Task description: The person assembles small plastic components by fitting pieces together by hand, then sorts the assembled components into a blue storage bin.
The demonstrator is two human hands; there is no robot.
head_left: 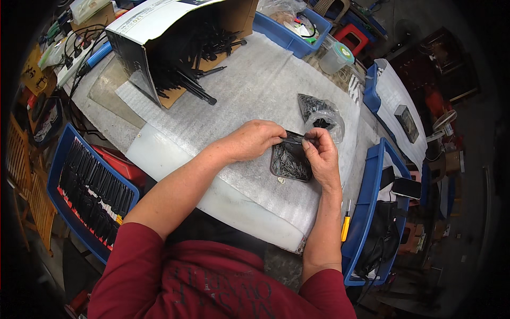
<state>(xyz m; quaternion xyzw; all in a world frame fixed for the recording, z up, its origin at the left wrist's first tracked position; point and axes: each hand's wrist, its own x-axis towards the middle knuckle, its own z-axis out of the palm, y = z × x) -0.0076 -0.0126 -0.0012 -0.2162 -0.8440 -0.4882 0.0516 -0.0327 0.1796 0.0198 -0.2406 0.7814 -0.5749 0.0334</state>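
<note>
My left hand and my right hand meet above a small black tray, each with its fingers pinched together. Between the fingertips runs a thin black rod-like part; its exact kind is too small to make out. Many small silver metal pins or screws lie in the tray, just below the hands. Beyond the right hand sits a clear plastic bag with more small dark metal pieces in it.
An open carton on its side spills black rods onto the foam-covered table. Blue bins flank the table on both sides; the left one holds packed black items. A yellow-handled screwdriver lies near my right forearm.
</note>
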